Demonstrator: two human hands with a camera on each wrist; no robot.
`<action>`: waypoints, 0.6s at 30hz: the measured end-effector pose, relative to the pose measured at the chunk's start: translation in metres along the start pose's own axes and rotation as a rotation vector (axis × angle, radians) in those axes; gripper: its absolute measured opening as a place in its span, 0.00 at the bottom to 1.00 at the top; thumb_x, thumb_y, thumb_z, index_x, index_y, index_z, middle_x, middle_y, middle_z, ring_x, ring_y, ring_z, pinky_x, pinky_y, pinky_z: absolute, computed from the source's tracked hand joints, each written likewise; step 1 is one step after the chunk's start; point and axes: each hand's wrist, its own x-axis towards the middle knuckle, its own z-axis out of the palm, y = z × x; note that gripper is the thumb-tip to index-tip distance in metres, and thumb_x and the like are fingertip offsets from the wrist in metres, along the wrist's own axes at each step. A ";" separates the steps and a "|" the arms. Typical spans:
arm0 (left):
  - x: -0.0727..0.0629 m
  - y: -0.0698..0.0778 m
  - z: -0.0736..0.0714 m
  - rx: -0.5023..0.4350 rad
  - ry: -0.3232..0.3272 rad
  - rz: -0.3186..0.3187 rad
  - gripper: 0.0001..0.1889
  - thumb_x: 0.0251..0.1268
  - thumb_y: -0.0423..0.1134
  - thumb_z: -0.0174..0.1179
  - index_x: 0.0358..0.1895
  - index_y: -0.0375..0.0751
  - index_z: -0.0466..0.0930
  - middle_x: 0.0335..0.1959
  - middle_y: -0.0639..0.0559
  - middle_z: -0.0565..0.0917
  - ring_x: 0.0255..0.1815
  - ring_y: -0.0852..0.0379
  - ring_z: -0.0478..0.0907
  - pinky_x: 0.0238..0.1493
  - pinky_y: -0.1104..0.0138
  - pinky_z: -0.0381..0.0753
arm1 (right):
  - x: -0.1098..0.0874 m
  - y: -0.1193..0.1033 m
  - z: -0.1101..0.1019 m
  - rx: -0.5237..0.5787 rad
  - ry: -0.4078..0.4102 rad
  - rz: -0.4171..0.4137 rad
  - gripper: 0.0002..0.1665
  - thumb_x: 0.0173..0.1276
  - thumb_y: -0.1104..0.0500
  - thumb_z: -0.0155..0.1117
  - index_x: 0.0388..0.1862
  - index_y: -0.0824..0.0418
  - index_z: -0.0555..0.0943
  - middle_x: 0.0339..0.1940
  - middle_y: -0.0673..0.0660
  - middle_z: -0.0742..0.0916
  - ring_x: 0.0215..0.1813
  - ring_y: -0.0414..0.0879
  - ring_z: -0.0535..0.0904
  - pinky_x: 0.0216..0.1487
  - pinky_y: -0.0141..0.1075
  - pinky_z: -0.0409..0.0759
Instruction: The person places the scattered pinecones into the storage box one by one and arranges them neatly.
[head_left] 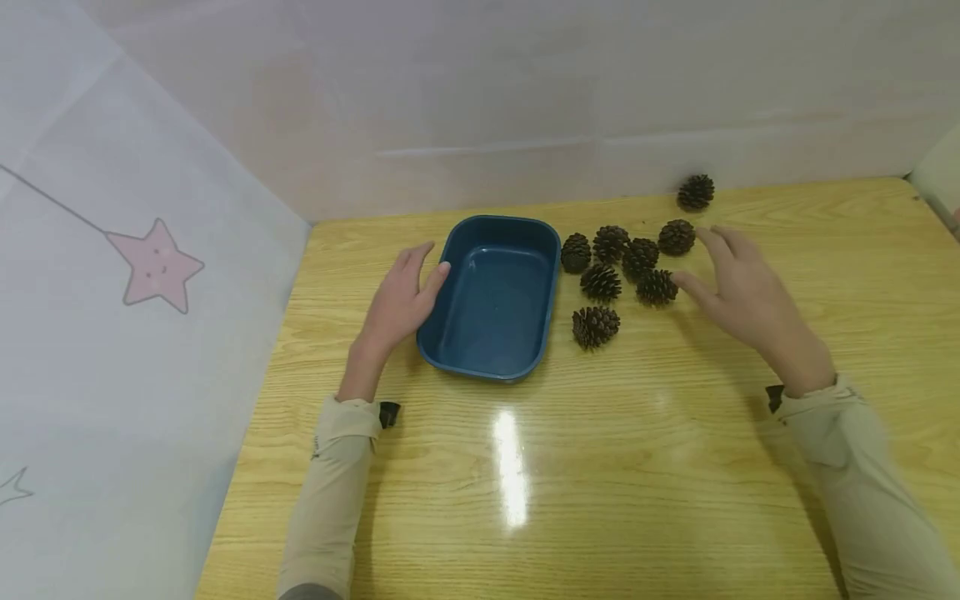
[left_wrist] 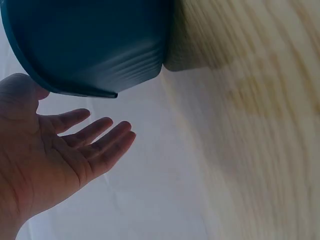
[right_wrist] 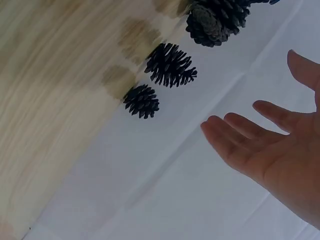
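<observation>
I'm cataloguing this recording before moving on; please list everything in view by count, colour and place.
Wood-grain table: 1, yellowish, centre
Rectangular tub: 1, blue, on the table
Pine cones: 8, dark brown, on the table, right of the tub
Walls: at least 2, whitish, left and beyond the table
Smiling star drawing: 1, pink, left wall
Star outline: 1, grey, lower left, partly cut off
Wrist pieces: 2, black, one per wrist
Sleeves: 2, beige, forearms
Left hand: 1, bare, at the tub's left rim
Right hand: 1, bare, beside the pine cones
</observation>
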 end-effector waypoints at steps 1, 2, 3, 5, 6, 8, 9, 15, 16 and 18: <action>0.000 0.001 0.001 -0.016 0.010 0.005 0.37 0.83 0.62 0.42 0.80 0.37 0.59 0.77 0.37 0.64 0.74 0.38 0.66 0.70 0.44 0.67 | 0.000 -0.002 0.001 0.000 0.007 0.002 0.47 0.82 0.42 0.56 0.83 0.69 0.52 0.78 0.79 0.59 0.75 0.78 0.56 0.69 0.73 0.57; 0.000 0.002 0.001 -0.032 0.020 0.011 0.36 0.84 0.60 0.44 0.79 0.36 0.61 0.75 0.36 0.66 0.72 0.38 0.69 0.68 0.44 0.70 | 0.000 -0.004 0.002 -0.002 0.016 0.002 0.47 0.82 0.42 0.56 0.83 0.69 0.53 0.77 0.79 0.61 0.73 0.78 0.59 0.67 0.73 0.59; 0.000 0.002 0.002 -0.048 0.027 0.016 0.35 0.84 0.58 0.45 0.78 0.35 0.63 0.74 0.36 0.68 0.69 0.38 0.72 0.66 0.45 0.72 | -0.001 -0.006 0.003 -0.002 0.021 0.004 0.46 0.82 0.42 0.56 0.82 0.70 0.55 0.75 0.79 0.63 0.71 0.79 0.62 0.66 0.73 0.62; 0.000 0.004 0.003 -0.079 0.035 0.022 0.32 0.84 0.55 0.48 0.76 0.33 0.65 0.72 0.36 0.70 0.65 0.39 0.75 0.62 0.47 0.77 | -0.001 -0.011 0.005 0.018 0.019 0.011 0.44 0.82 0.42 0.55 0.81 0.71 0.57 0.72 0.79 0.66 0.66 0.78 0.67 0.61 0.73 0.67; 0.000 0.004 0.004 -0.095 0.038 0.024 0.31 0.84 0.53 0.49 0.75 0.32 0.67 0.71 0.36 0.71 0.63 0.40 0.77 0.60 0.48 0.78 | -0.001 -0.014 0.006 0.035 0.014 0.011 0.43 0.82 0.43 0.56 0.80 0.72 0.59 0.70 0.79 0.69 0.64 0.77 0.69 0.59 0.71 0.70; 0.000 0.005 0.005 -0.116 0.038 0.026 0.28 0.84 0.51 0.50 0.74 0.32 0.68 0.70 0.37 0.72 0.61 0.40 0.78 0.59 0.49 0.79 | -0.001 -0.018 0.008 0.075 -0.002 0.008 0.41 0.82 0.44 0.56 0.78 0.73 0.62 0.67 0.78 0.73 0.60 0.75 0.74 0.56 0.68 0.73; -0.001 0.006 0.005 -0.120 0.039 0.028 0.28 0.84 0.50 0.51 0.73 0.33 0.69 0.70 0.37 0.72 0.60 0.41 0.79 0.58 0.49 0.79 | -0.001 -0.020 0.010 0.093 -0.010 0.005 0.40 0.82 0.45 0.56 0.77 0.73 0.63 0.64 0.77 0.76 0.59 0.73 0.76 0.54 0.67 0.75; -0.001 0.006 0.008 -0.122 0.052 0.037 0.24 0.83 0.44 0.53 0.72 0.32 0.71 0.68 0.37 0.74 0.56 0.41 0.80 0.56 0.50 0.79 | -0.002 -0.032 0.017 0.176 -0.037 -0.026 0.33 0.83 0.48 0.56 0.69 0.75 0.72 0.49 0.73 0.86 0.46 0.64 0.84 0.45 0.57 0.81; -0.001 0.006 0.008 -0.123 0.054 0.037 0.24 0.83 0.43 0.53 0.72 0.32 0.71 0.68 0.37 0.74 0.56 0.41 0.80 0.56 0.50 0.79 | -0.002 -0.034 0.019 0.197 -0.051 -0.024 0.32 0.84 0.47 0.55 0.68 0.75 0.73 0.47 0.72 0.86 0.44 0.62 0.85 0.43 0.55 0.82; 0.000 0.005 0.009 -0.125 0.052 0.034 0.23 0.83 0.41 0.53 0.72 0.31 0.70 0.68 0.36 0.75 0.56 0.40 0.80 0.56 0.50 0.80 | -0.003 -0.036 0.022 0.248 -0.090 -0.008 0.31 0.84 0.47 0.55 0.65 0.75 0.75 0.43 0.69 0.87 0.40 0.59 0.86 0.40 0.52 0.83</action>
